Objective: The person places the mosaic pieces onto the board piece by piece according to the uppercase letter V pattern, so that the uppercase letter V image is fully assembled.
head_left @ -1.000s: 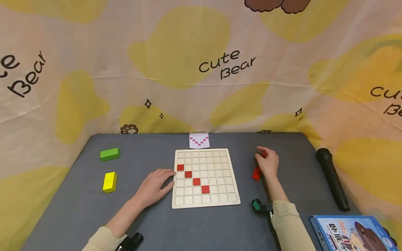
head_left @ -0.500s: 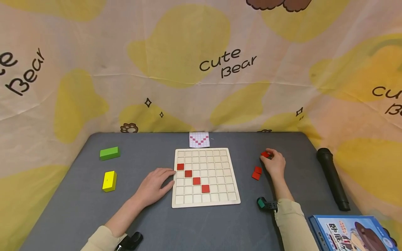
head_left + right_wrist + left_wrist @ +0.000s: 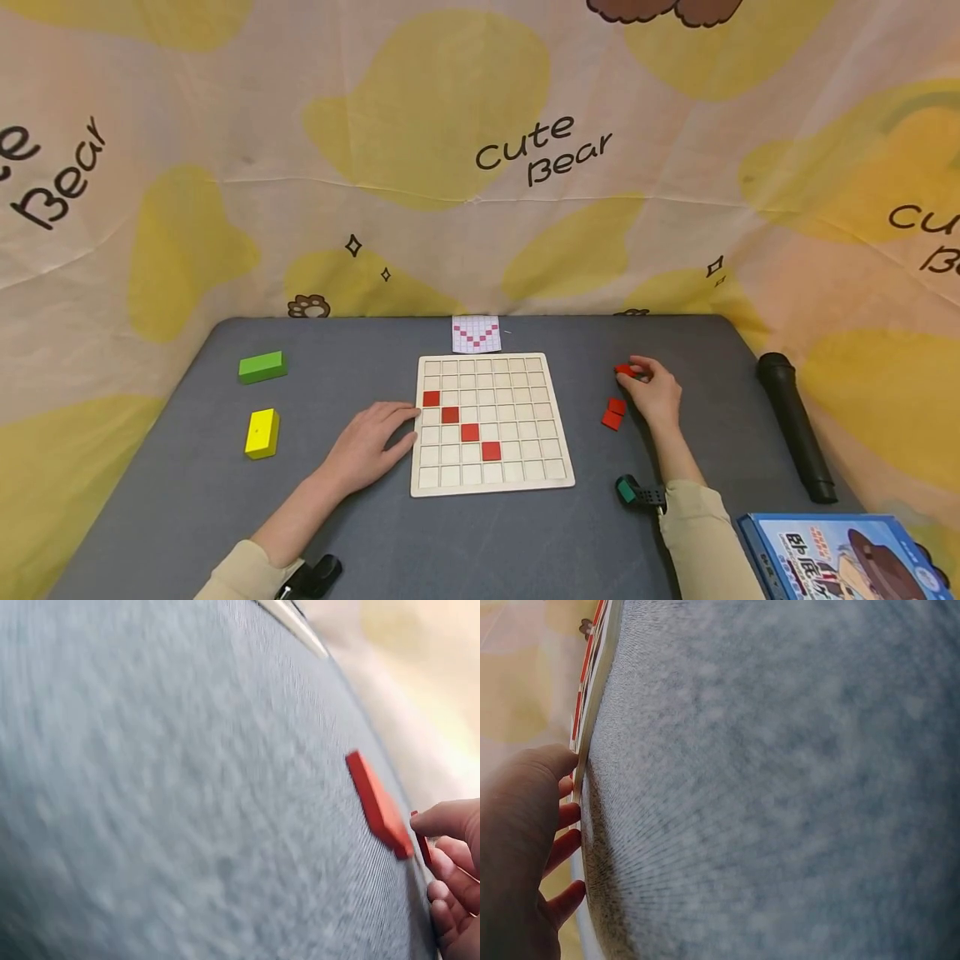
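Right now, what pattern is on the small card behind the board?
A pink V on the card; head view shows it best.

From right hand (image 3: 656,396): passage at 9 o'clock to board (image 3: 507,413); loose red tiles (image 3: 612,420) obstruct 8 o'clock, microphone (image 3: 796,429) 3 o'clock.

A left hand (image 3: 525,810) reaches in against the rim of a thin, pale board (image 3: 606,660), thumb (image 3: 551,759) touching the edge and the fingers (image 3: 566,847) spread apart beside it, loosely extended, their tips at the same edge. From this low angle I see the board almost side-on, so the red patches (image 3: 583,679) along its top face squash into a narrow streak; I can't count them. Grey-blue tabletop (image 3: 780,780), speckled and rather blurry, spreads widely away from that edge, with a brownish shadow (image 3: 604,870) hugging the rim near the fingertips. Beyond the board hangs a pale pink-and-yellow backdrop (image 3: 514,690) bearing a small brown mark (image 3: 585,628).
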`<control>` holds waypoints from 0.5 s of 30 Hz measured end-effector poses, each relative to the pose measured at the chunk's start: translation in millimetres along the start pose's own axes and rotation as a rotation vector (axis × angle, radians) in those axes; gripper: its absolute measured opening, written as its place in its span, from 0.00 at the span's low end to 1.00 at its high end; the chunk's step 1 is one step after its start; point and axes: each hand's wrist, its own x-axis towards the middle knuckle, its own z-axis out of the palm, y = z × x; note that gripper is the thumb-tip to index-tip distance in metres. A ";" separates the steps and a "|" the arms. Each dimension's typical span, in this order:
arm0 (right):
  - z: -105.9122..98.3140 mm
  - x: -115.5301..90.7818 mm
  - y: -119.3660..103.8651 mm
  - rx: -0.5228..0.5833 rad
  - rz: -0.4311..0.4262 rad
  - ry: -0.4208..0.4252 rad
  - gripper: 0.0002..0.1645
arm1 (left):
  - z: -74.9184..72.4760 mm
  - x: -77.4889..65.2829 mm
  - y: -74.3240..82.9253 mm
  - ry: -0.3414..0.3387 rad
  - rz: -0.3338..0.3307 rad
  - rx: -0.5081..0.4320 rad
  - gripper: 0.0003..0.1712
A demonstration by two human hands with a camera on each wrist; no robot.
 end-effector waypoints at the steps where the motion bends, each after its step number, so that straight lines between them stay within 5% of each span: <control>1: -0.3 -1.4 -2.3 -0.001 -0.001 -0.010 0.25 | 0.0 0.0 0.1 0.000 0.000 -0.001 0.20; 15: 18.2 -31.6 -45.0 0.104 -0.063 -0.162 0.27 | 0.6 1.0 0.5 0.000 -0.004 0.006 0.20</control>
